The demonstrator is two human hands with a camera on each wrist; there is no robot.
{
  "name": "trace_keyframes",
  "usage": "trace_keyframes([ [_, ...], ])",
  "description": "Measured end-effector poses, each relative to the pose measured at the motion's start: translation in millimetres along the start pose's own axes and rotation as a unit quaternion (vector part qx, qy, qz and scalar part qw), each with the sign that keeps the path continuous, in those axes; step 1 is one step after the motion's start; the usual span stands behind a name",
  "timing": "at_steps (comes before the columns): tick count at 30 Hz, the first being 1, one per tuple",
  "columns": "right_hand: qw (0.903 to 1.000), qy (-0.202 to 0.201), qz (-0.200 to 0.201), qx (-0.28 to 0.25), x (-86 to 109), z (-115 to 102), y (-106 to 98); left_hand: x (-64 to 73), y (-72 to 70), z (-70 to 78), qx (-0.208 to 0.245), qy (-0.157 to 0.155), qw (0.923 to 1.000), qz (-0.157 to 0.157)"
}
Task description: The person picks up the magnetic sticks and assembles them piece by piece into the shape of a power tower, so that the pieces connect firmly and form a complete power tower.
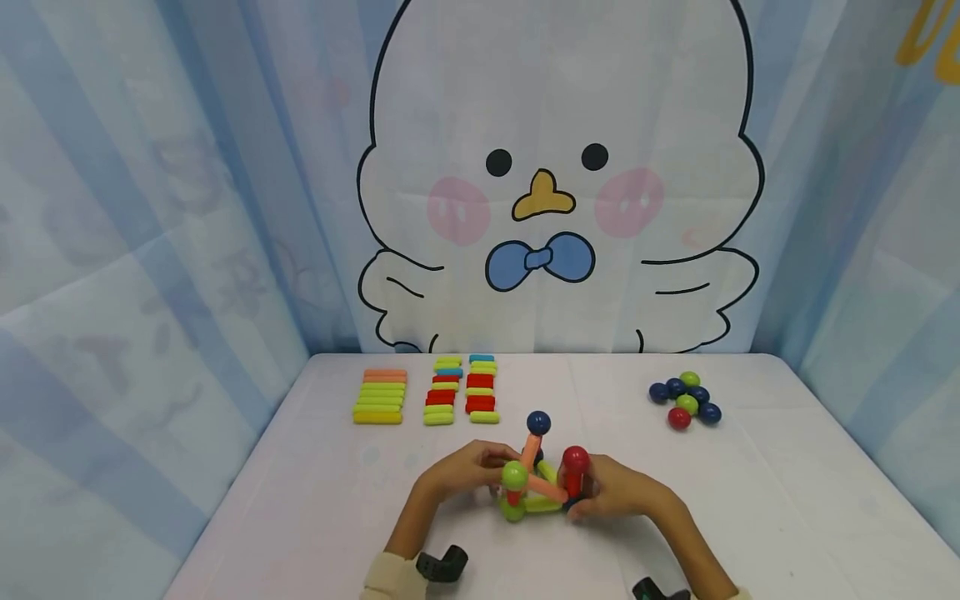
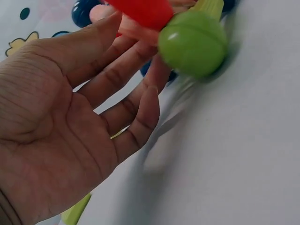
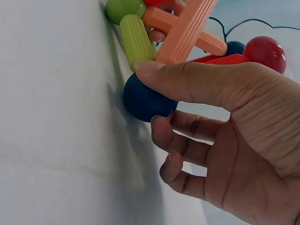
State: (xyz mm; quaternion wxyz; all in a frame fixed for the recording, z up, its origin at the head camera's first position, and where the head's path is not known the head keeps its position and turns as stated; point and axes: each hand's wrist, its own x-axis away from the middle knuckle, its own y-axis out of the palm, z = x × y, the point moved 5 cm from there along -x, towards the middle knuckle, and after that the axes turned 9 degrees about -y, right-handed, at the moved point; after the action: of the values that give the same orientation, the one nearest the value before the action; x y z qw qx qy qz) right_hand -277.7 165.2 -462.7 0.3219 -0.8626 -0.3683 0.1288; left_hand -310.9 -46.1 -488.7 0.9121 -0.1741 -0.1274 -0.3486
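Observation:
A toy ball-and-stick frame [image 1: 546, 488] stands low over the table between both hands, made of green, red, orange and yellow-green sticks joined by balls. My left hand [image 1: 468, 465] holds its left side. In the left wrist view the thumb and fingertips are at a red stick [image 2: 147, 11] and an orange one, beside a green ball [image 2: 194, 44]; the ring and little fingers curl loosely. On the right, my right hand [image 1: 618, 486] pinches a dark blue corner ball [image 3: 147, 101] between thumb and fingers. A red ball [image 1: 575, 458] tops the red upright stick near that hand.
Loose sticks lie in rows at the back left: an orange, green and yellow group [image 1: 379, 398], and two mixed columns, one left [image 1: 441, 398] and one right [image 1: 482, 403]. Several loose balls [image 1: 686, 404] cluster at the back right. A patterned curtain [image 1: 555, 317] hangs behind the table.

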Motion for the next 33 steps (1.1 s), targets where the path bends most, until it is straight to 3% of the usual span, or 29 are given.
trace_keyframes([
  [2,0.9999,0.004,0.008,0.006,0.2,2.0,-3.8,1.1,-6.9,-0.8,-0.002,0.009,0.9999,0.009],
  [4,0.9998,0.008,0.013,0.011,0.4,5.3,-6.5,3.3,-17.0,-1.5,-0.002,0.019,0.9991,0.038],
  [7,0.9997,0.012,0.018,0.009,0.5,11.0,-8.2,9.5,-38.7,-5.3,-0.005,0.025,0.9915,0.128],
  [9,0.9996,0.018,0.021,0.006,0.8,14.8,-8.4,18.8,-55.7,-7.5,-0.015,0.024,0.9756,0.218],
  [11,0.9994,0.024,0.026,-0.001,1.5,17.3,-8.4,30.5,-73.1,-12.5,-0.043,0.012,0.9468,0.319],
  [12,0.9992,0.029,0.030,-0.003,1.9,18.4,-8.4,37.4,-80.9,-15.2,-0.067,0.002,0.9272,0.369],
  [15,0.9986,0.032,0.040,-0.011,3.5,19.2,-8.2,57.9,-100.5,-25.7,-0.170,-0.041,0.8520,0.493],
  [17,0.9985,0.030,0.044,-0.016,4.3,19.4,-7.8,69.4,-109.2,-32.6,-0.235,-0.072,0.8051,0.540],
  [18,0.9984,0.029,0.046,-0.019,4.7,19.4,-7.6,73.7,-112.7,-36.4,-0.262,-0.089,0.7881,0.550],
  [19,0.9983,0.027,0.047,-0.022,5.1,19.4,-7.5,77.4,-115.5,-39.8,-0.281,-0.102,0.7778,0.553],
  [21,0.9980,0.026,0.050,-0.028,5.6,19.8,-7.2,82.6,-118.7,-45.9,-0.303,-0.125,0.7748,0.541],
  [26,0.9976,0.028,0.056,-0.029,5.2,20.8,-6.7,91.0,-120.3,-52.6,-0.306,-0.149,0.7871,0.514],
  [29,0.9979,0.025,0.053,-0.029,4.2,21.0,-5.5,95.5,-122.3,-51.4,-0.298,-0.153,0.7775,0.533],
  [33,0.9987,0.014,0.040,-0.028,2.8,20.2,-4.7,97.9,-125.4,-48.7,-0.287,-0.182,0.7678,0.543],
])
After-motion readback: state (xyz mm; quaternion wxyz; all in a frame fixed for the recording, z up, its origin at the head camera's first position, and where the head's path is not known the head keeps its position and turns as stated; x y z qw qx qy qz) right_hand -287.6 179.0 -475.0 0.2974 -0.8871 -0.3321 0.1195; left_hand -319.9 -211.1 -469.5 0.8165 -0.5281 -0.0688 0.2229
